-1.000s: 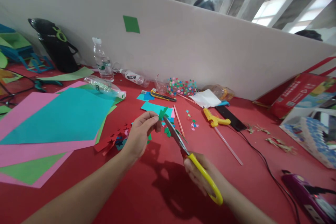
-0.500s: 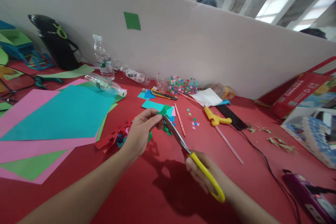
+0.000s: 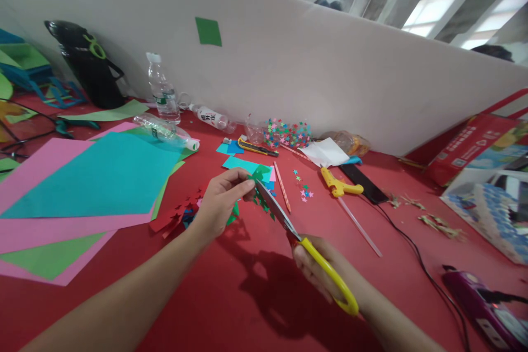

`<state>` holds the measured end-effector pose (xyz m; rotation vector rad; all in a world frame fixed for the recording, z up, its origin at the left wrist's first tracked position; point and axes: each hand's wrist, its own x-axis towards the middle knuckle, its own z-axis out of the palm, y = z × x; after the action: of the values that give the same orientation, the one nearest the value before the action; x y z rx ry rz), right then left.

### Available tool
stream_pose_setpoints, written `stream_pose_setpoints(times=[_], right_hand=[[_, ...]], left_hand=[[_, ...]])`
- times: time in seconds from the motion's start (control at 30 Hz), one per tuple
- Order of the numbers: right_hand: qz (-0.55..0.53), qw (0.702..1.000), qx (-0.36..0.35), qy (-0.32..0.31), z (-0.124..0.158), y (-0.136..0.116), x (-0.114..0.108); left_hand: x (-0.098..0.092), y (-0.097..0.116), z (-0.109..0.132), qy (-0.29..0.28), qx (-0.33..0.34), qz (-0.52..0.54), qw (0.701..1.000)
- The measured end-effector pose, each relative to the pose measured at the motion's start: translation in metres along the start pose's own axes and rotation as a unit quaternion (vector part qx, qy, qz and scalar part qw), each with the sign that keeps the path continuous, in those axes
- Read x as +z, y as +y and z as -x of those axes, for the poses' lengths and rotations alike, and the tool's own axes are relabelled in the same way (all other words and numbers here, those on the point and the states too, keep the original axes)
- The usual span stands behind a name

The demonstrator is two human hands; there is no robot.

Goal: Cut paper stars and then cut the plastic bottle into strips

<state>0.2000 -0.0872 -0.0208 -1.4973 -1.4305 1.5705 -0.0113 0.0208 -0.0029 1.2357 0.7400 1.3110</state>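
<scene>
My left hand (image 3: 225, 198) pinches a small piece of green paper (image 3: 259, 174) between thumb and fingers, above the red table. My right hand (image 3: 315, 267) is closed round the yellow handles of a pair of scissors (image 3: 325, 269). The blades point up and to the left, with their tips at the green paper. Below my left hand lie red paper scraps (image 3: 173, 215) with star shapes and some green scraps. A turquoise paper piece (image 3: 241, 164) and a striped paper straw (image 3: 282, 187) lie just beyond the blades.
Large coloured sheets (image 3: 94, 176) cover the left side, with an empty bottle (image 3: 165, 131) on them. Behind are a water bottle (image 3: 163, 91), a box cutter (image 3: 258, 147) and a star-covered bottle (image 3: 289, 133). A yellow glue gun (image 3: 340, 184), its cable and a power strip (image 3: 482, 308) are rightward.
The scissors have shifted very slightly, their handles a little to the right. My left hand keeps its pinch on the green paper, which has turned slightly.
</scene>
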Motion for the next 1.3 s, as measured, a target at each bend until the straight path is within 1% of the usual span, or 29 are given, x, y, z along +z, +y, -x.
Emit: stream_pose_setpoints(times=[0.17,0.27,0.37,0.53,0.7,0.87,1.03,1.3], right_hand=[[-0.017,1.0,-0.011,-0.006,-0.0007,-0.0014,-0.0002],[-0.015,1.0,-0.018,-0.008,-0.0005,-0.0009,-0.0003],[-0.006,1.0,-0.019,-0.006,-0.0004,-0.0012,-0.0014],[0.011,1.0,-0.012,-0.007,-0.0012,-0.0043,-0.0026],[0.002,1.0,-0.013,-0.008,-0.0009,-0.0049,0.0008],[-0.002,1.0,-0.005,0.002,-0.0003,-0.0073,0.004],[0.005,1.0,0.001,0.001,-0.0006,-0.009,0.002],[0.017,1.0,0.002,0.0,-0.0012,-0.0042,-0.001]], left_hand=[[0.0022,0.0006,0.0003,0.001,-0.008,0.007,1.0],[0.0038,0.0016,0.0019,-0.001,-0.012,0.018,1.0],[0.0032,0.0022,0.0027,0.001,-0.006,0.006,1.0],[0.0018,0.0012,0.0013,0.005,-0.01,-0.019,1.0],[0.0031,0.001,0.0011,-0.002,-0.018,-0.006,1.0],[0.0043,0.0026,0.002,0.005,-0.025,0.001,1.0],[0.0046,0.0031,0.001,0.009,-0.027,-0.002,1.0],[0.004,0.0026,0.0006,0.011,-0.034,0.002,0.999]])
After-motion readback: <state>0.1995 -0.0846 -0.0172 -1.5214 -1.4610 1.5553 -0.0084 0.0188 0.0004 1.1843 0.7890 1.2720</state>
